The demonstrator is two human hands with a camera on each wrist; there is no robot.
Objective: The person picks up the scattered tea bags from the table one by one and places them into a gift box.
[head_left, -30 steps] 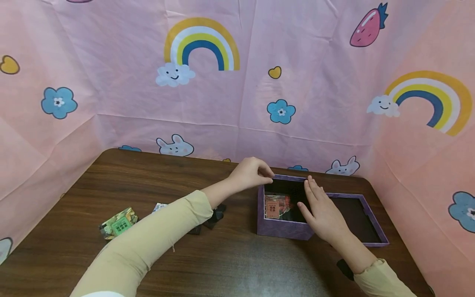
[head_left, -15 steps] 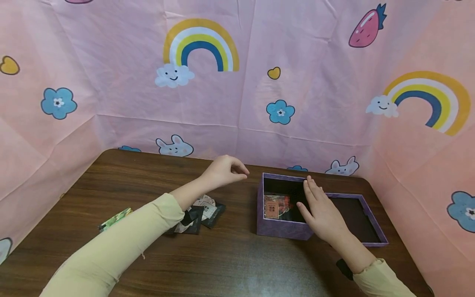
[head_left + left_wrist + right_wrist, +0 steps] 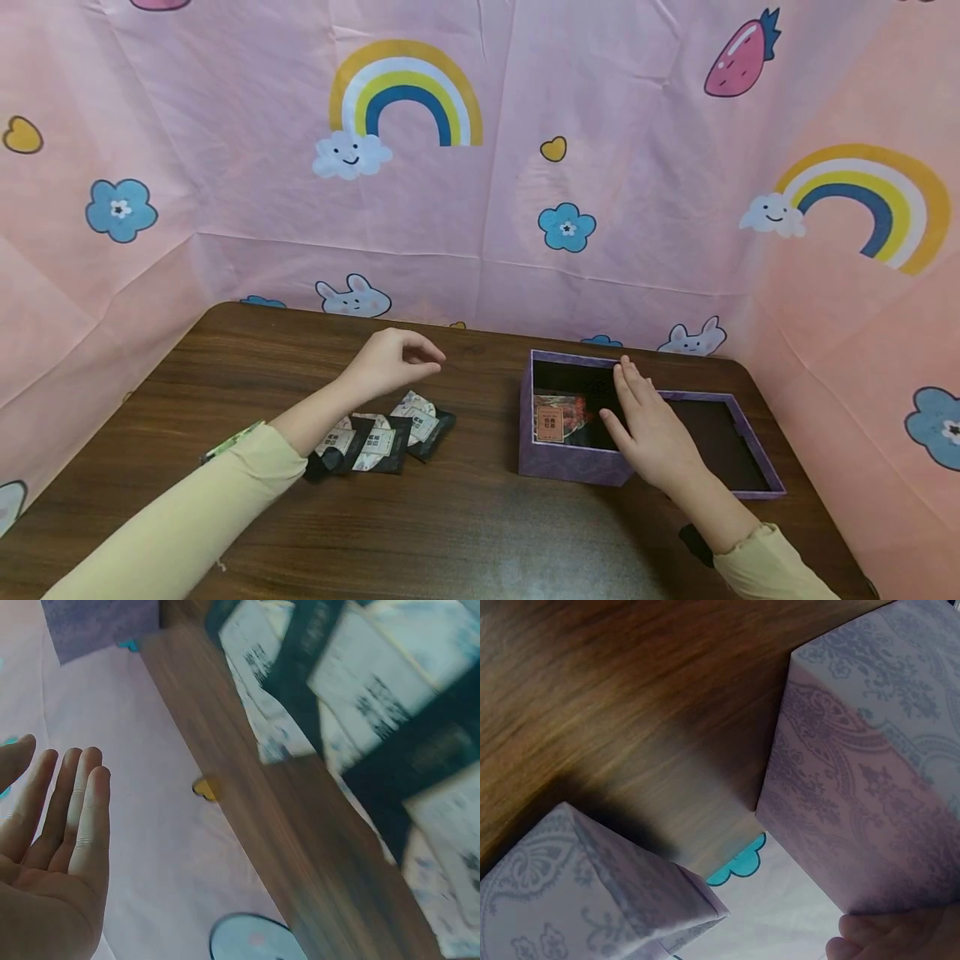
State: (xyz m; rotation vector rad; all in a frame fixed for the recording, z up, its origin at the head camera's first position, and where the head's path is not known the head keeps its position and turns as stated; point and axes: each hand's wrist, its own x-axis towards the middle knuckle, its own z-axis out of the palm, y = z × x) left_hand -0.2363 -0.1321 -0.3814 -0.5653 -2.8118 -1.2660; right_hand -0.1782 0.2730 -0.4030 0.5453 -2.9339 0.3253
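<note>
Three black-and-white sachets [image 3: 378, 443], reach stage I guess, pinch next; left hand [image 3: 384, 365] empty, fingers loose; right hand [image 3: 652, 431] straight-fingered on purple box [image 3: 573, 463].

A brown wooden table [image 3: 495, 533] before pink cloth [image 3: 262, 196] with rainbows [image 3: 405, 52], blue flowers [image 3: 567, 227], white rabbits [image 3: 354, 297] and a pink strawberry [image 3: 737, 63].

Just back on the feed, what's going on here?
A person rests the right hand on the right edge of an open purple box, where a red packet shows inside. The left hand holds nothing, above the table near at least three black-and-white packets. A green packet farther left is partly hidden by the sleeve. What looks like the lid lies right of the box.
</note>
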